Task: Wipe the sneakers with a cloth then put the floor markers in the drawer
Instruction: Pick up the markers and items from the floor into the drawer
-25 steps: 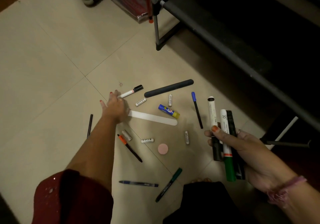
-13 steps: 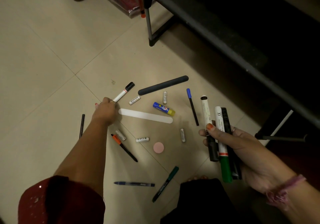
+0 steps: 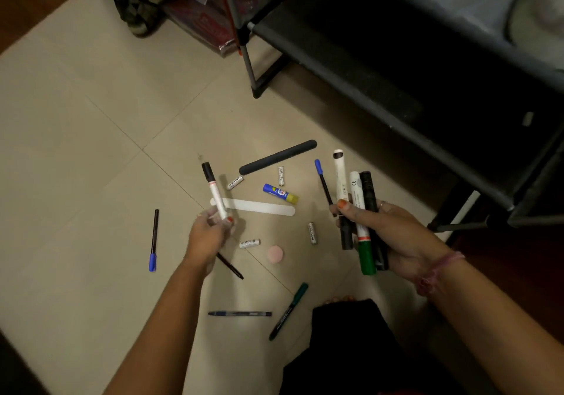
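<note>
Floor: beige tile [image 3: 91, 138], dim light, stationery scattered over it in front of a dark metal rack [image 3: 396, 68].
Left hand [image 3: 210, 233]: grip clamped on one white marker with a black cap [image 3: 214, 191], pinched near its lower end, cap pointing up and away, clear of the floor.
Right hand [image 3: 393, 236]: grip clamped on a bundle of three markers [image 3: 357, 208], thumb across them; a white-bodied one, a white one with a green cap at the bottom, a black one.
Markers on the floor: a green-capped one [image 3: 290, 310] near the person's foot, a dark blue one [image 3: 241, 313] just beside it, a thin black one with a blue cap [image 3: 154, 239] well apart to the left, another blue-capped one [image 3: 323, 182] near the right hand, and a thin dark one [image 3: 230, 266] partly under the left wrist.
Other litter: grey foam stick [image 3: 277, 157], white flat strip [image 3: 259, 207], blue and yellow glue stick [image 3: 280, 194], several small batteries [image 3: 249, 243], a pink disc [image 3: 275, 254].
Step in hand (judgement): gathering markers; sneakers and cloth not in view, so I cannot tell whether the wiping is done.
Drawer: not visible in this view.
Next move (judgement): pass the single marker into the right-hand bundle to free the left hand, then pick the rest. The bundle is getting thick; a loose thumb could let one slide out.
Sorting note: batteries and the glue stick are not markers and probably stay.
</note>
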